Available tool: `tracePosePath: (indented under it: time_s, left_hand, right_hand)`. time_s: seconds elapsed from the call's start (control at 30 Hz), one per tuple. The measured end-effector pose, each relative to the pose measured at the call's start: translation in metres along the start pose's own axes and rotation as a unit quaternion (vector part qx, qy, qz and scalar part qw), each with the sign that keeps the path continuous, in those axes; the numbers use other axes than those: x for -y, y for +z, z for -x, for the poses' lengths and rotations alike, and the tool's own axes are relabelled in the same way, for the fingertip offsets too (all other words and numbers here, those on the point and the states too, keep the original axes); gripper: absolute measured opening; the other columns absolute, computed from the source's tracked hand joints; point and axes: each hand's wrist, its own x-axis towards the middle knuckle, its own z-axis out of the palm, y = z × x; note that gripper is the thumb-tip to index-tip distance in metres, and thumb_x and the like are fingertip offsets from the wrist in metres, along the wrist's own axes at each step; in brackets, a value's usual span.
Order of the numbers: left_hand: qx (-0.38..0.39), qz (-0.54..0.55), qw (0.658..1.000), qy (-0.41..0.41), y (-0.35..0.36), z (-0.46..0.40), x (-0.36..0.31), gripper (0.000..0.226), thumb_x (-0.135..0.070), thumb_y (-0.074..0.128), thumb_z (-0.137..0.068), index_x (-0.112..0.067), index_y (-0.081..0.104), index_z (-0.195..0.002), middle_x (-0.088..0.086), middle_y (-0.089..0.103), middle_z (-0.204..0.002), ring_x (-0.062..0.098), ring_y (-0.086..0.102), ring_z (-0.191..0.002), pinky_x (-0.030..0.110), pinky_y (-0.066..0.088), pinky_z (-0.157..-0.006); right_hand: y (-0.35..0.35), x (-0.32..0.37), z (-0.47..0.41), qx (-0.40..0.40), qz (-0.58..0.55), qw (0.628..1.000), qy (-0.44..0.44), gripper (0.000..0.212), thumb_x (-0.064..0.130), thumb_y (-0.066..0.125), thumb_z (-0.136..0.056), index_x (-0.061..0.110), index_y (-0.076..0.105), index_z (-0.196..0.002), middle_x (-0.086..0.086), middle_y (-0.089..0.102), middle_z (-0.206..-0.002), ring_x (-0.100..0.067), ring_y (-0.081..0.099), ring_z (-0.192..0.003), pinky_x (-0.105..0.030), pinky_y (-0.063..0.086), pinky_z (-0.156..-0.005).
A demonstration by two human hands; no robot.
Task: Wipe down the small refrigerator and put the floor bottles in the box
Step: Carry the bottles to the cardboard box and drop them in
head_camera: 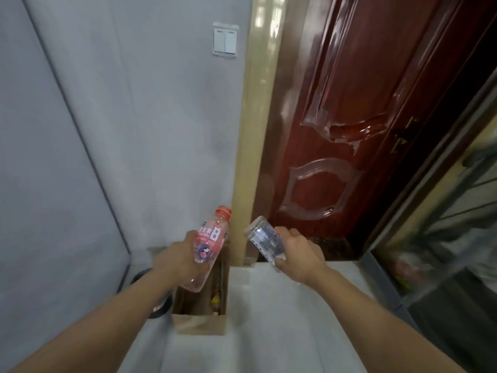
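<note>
Holding bottles [208, 246] over box [199, 323]

Pink bottle [208, 246]: pink label, white "B", orange-red cap.
Clear bottle [266, 242]: transparent, ribbed.
Box [199, 323]: brown cardboard.
Door [363, 109]: glossy dark red.
Wall [121, 117]: pale grey.

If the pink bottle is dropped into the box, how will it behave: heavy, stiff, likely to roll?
The pink vitamin bottle, gripped by the left hand, looks see-through and empty, so probably light. Thin plastic may dent rather than break. Its round body would likely roll inside the cardboard box.
</note>
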Motion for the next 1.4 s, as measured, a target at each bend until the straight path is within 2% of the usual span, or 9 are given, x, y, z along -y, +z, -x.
tracePosePath:
  time_s: [0.13, 0.3, 0.4, 0.57, 0.8, 0.9, 1.03, 1.17, 1.4]
  left_hand:
    - [-0.045, 0.032, 0.995, -0.082, 0.015, -0.041, -0.017, 0.075, -0.052, 0.064, -0.076, -0.024, 0.026, -0.134, 0.001, 0.06, -0.112, 0.019, 0.058, -0.09, 0.032, 0.049, -0.082]
    - [-0.066, 0.079, 0.976, -0.194, 0.039, -0.077, -0.039, 0.063, -0.047, 0.063, -0.079, -0.024, 0.035, -0.13, -0.004, 0.059, -0.102, 0.018, 0.059, -0.087, 0.032, 0.048, -0.077]
    - [-0.043, 0.099, 0.963, -0.249, 0.053, -0.088, -0.044, 0.072, -0.052, 0.061, -0.08, -0.026, 0.027, -0.138, 0.0, 0.061, -0.118, 0.022, 0.062, -0.099, 0.039, 0.052, -0.088]
    - [-0.024, 0.135, 0.93, -0.341, 0.07, -0.107, -0.027, 0.08, -0.054, 0.064, -0.077, -0.023, 0.025, -0.14, 0.006, 0.056, -0.129, 0.026, 0.058, -0.11, 0.044, 0.049, -0.095]
    - [-0.007, 0.152, 0.901, -0.405, 0.095, -0.165, 0.009, 0.081, -0.058, 0.062, -0.075, -0.024, 0.023, -0.138, 0.004, 0.06, -0.119, 0.023, 0.061, -0.103, 0.04, 0.05, -0.091]
    - [-0.005, 0.164, 0.892, -0.42, 0.102, -0.187, 0.019, 0.079, -0.061, 0.058, -0.076, -0.027, 0.024, -0.138, 0.0, 0.061, -0.117, 0.02, 0.062, -0.101, 0.037, 0.052, -0.088]
    - [-0.003, 0.206, 0.863, -0.46, 0.111, -0.207, 0.028, 0.08, -0.06, 0.059, -0.076, -0.027, 0.022, -0.139, 0.0, 0.062, -0.116, 0.018, 0.063, -0.098, 0.036, 0.053, -0.087]
    - [-0.009, 0.255, 0.825, -0.504, 0.126, -0.225, 0.034, 0.082, -0.059, 0.062, -0.074, -0.028, 0.022, -0.139, 0.001, 0.06, -0.12, 0.02, 0.062, -0.101, 0.039, 0.053, -0.088]
    - [-0.038, 0.313, 0.728, -0.61, 0.195, -0.268, 0.035, 0.08, -0.062, 0.064, -0.068, -0.029, 0.028, -0.131, 0.0, 0.062, -0.114, 0.022, 0.063, -0.097, 0.039, 0.053, -0.085]
  right_hand:
    - [0.0, -0.034, -0.077, 0.021, 0.011, 0.998, -0.062, 0.058, 0.035, 0.061, -0.081, 0.025, 0.036, -0.133, -0.006, 0.049, -0.121, -0.032, 0.059, -0.106, -0.037, 0.046, -0.08]
    - [0.011, -0.066, -0.161, 0.069, 0.009, 0.986, -0.15, 0.053, 0.039, 0.058, -0.081, 0.028, 0.038, -0.129, -0.004, 0.052, -0.12, -0.031, 0.059, -0.106, -0.037, 0.047, -0.081]
    - [0.028, -0.072, -0.202, 0.109, 0.017, 0.977, -0.183, 0.05, 0.041, 0.058, -0.081, 0.024, 0.041, -0.125, -0.006, 0.054, -0.117, -0.033, 0.059, -0.106, -0.038, 0.047, -0.082]
    - [0.071, -0.058, -0.253, 0.166, 0.015, 0.955, -0.247, 0.05, 0.031, 0.062, -0.077, 0.025, 0.039, -0.121, -0.003, 0.051, -0.114, -0.029, 0.057, -0.107, -0.034, 0.044, -0.08]
    - [0.124, -0.018, -0.328, 0.212, 0.056, 0.922, -0.319, 0.059, 0.034, 0.064, -0.076, 0.025, 0.034, -0.126, -0.002, 0.051, -0.112, -0.024, 0.058, -0.098, -0.03, 0.039, -0.07]
    - [0.141, -0.001, -0.36, 0.232, 0.071, 0.91, -0.338, 0.064, 0.034, 0.067, -0.076, 0.025, 0.033, -0.129, -0.003, 0.05, -0.113, -0.023, 0.057, -0.097, -0.031, 0.043, -0.072]
    - [0.161, 0.023, -0.398, 0.266, 0.094, 0.886, -0.368, 0.063, 0.035, 0.068, -0.076, 0.024, 0.035, -0.129, -0.003, 0.051, -0.112, -0.023, 0.059, -0.094, -0.033, 0.05, -0.074]
    - [0.191, 0.046, -0.425, 0.303, 0.102, 0.856, -0.407, 0.051, 0.036, 0.063, -0.081, 0.024, 0.038, -0.123, -0.002, 0.052, -0.11, -0.023, 0.06, -0.092, -0.036, 0.051, -0.072]
    - [0.278, 0.055, -0.466, 0.377, 0.131, 0.8, -0.448, 0.05, 0.033, 0.064, -0.079, 0.024, 0.042, -0.122, 0.003, 0.05, -0.098, -0.025, 0.061, -0.095, -0.035, 0.048, -0.073]
